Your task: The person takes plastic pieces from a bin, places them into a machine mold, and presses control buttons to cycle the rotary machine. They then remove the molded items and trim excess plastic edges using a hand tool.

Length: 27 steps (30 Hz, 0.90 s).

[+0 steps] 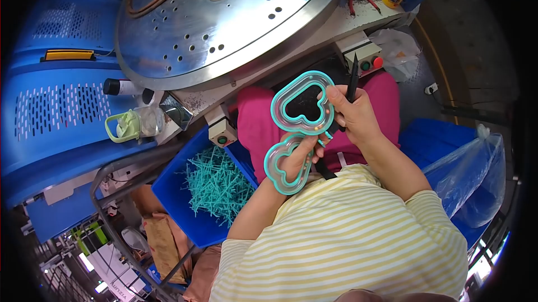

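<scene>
Centre frame: left hand [298, 158] grips the lower ring [270, 170], likely steadying it; right hand [354, 114] pinches the upper ring [278, 106], black tool [353, 82] tucked alongside, perhaps to stay handy.

Table: ahead of you, a round metal table [246, 22] — polished, drilled with many holes — over a pale bench [336, 30].
Bench front: a button box on your left [223, 132] with a green button; another on your right [365, 60] with green and red ones.
Left side: blue slotted panels [61, 108] near you, with a yellow-and-black fixture [68, 55] between them.
Lower left: beside you, a bent tubular rail [102, 172]; beyond it, a pale machine [115, 263] with lettering.
Floor: dark grey floor [471, 38] to your right, a yellowish strip [430, 58] curving beside it.
Light: white lamps [86, 261] low on your left, glare across the metal.
</scene>
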{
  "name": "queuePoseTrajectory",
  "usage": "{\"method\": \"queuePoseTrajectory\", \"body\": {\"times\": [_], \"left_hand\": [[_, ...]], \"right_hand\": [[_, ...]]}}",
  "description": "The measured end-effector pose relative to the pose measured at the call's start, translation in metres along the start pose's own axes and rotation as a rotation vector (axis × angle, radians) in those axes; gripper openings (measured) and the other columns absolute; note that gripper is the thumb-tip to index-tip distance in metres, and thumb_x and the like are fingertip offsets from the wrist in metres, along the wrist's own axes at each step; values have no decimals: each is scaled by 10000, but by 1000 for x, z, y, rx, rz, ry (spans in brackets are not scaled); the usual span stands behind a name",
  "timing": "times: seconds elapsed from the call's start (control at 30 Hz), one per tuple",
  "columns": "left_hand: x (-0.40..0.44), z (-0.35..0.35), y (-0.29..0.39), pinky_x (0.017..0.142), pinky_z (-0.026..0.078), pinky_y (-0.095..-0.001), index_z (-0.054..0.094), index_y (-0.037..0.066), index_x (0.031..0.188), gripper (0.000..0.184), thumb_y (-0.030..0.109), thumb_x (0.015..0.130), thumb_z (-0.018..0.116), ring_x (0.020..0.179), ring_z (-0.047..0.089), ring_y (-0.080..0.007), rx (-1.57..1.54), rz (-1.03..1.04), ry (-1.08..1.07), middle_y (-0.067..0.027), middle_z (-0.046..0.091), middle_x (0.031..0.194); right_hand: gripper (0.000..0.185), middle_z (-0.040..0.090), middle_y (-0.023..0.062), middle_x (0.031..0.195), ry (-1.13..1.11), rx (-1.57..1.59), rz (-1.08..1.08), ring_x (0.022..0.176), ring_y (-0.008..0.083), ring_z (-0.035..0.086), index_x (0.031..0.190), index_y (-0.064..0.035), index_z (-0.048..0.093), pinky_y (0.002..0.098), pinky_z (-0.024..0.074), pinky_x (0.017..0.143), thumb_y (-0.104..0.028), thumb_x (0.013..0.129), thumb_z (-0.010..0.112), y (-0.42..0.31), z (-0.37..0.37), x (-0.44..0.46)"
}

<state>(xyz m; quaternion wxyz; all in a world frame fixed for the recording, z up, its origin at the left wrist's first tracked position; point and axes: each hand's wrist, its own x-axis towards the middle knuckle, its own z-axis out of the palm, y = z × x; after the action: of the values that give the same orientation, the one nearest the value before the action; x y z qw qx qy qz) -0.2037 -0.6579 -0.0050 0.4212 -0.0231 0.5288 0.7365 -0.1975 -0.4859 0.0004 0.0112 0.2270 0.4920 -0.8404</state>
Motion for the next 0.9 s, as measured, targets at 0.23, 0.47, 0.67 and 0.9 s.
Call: {"method": "queuePoseTrajectory", "body": {"times": [0.23,0.47,0.67,0.9], "left_hand": [[1,3,3,572,364,-189,560,17,1077,304,269,908,553,706,465,-68,-279,-87,-185,-8,541,840],[9,-9,-14,550,480,-329,627,6,856,71,44,800,648,629,604,-187,662,559,170,-107,620,762],[-22,-56,-5,556,446,-335,639,-3,850,74,18,778,637,622,570,-272,1033,608,423,-137,580,719],[-148,-194,-17,692,498,-351,596,47,1097,325,-7,782,536,810,628,-257,1793,-158,836,-135,576,1134]], "right_hand": [[264,483,-64,559,4,-76,-101,443,2,351,811,-38,658,185,231,401,-300,849,653,8,5,0],[290,448,-70,525,-51,-14,8,425,8,350,698,-49,613,187,223,386,-298,838,665,15,8,4],[299,474,-50,524,-7,-29,81,402,11,358,676,-49,607,187,228,370,-300,819,684,13,5,13],[288,488,-36,536,-122,-91,117,408,8,355,697,-47,618,176,229,375,-299,823,679,14,1,14]]}}
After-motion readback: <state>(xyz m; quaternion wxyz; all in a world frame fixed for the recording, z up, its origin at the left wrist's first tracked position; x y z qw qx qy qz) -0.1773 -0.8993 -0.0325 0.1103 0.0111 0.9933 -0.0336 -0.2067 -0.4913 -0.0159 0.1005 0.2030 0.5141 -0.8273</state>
